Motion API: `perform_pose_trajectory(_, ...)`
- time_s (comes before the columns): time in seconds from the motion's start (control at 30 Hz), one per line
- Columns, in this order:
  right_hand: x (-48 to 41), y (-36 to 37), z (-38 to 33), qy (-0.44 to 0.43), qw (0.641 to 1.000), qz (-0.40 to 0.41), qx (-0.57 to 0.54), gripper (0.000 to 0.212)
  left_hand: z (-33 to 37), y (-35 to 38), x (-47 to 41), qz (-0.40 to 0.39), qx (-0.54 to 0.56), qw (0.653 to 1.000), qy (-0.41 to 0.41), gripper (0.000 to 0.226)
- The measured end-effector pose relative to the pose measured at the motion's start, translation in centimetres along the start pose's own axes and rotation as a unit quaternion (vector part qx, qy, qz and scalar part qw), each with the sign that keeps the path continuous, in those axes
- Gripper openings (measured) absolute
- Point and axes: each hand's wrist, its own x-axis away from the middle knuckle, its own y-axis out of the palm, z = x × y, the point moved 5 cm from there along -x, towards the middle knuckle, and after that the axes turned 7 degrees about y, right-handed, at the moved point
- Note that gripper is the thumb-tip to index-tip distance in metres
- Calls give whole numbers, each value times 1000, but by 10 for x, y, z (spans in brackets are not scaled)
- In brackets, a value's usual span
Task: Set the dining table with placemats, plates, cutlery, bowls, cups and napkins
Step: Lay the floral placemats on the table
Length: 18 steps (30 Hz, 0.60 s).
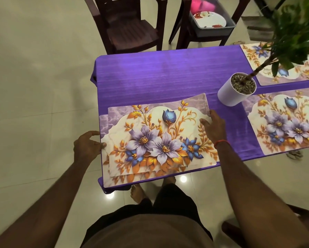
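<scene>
Task thing: stack of floral placemats [125, 178], thin flat rectangular sheets printed with purple and blue flowers and gold leaves. They lie fanned slightly askew on the near left corner of the table, their near edges at the table's lip.
Top mat: top placemat [168, 122] sits a little further in than those under it, with its far right corner lifted or curled.
Long axis: left to right across the person, parallel to the near table edge, so one short end faces each hand.
Left hand: left hand [86, 145] is at the left short end with fingers curled and one fingertip against the edge. I cannot tell whether it truly pinches the edge.
Right hand: right hand [214, 127] lies on the right short end with its fingers fairly straight and spread over the surface, holding nothing closed.
Coming move: probably sliding or peeling the top sheet away toward the bare cloth beyond; both hands are equally near.
Handling: the sheets look smooth and flexible, so they may drag one another.
Cloth: purple ribbed tablecloth [159, 77].
Laid mats: matching near-right placemat [282, 122] and far-right placemat [252, 56].
Pot: white cylindrical plant pot [229, 95], between the stack and those mats.
Beyond: dark brown plastic chair [127, 27]; grey tub [214, 32] holding a white floral plate [211, 20].
</scene>
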Motion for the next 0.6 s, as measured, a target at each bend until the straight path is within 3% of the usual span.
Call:
perform_pose_trajectory(0.23, 1, 3, 3, 1, 1000, -1, -5, 28, -2, 1, -1, 2, 15, 1000, 2, 55)
perform_pose_trajectory(0.47, -1, 2, 8, 11, 1000, -10, -7, 24, 6, 1, 0, -5, -38, 999, -3, 59)
perform_pose_trajectory(0.6, -2, 2, 9, 5, 1000, -13, -4, 25, 19, -1, 10, 2, -75, 996, 46, 55)
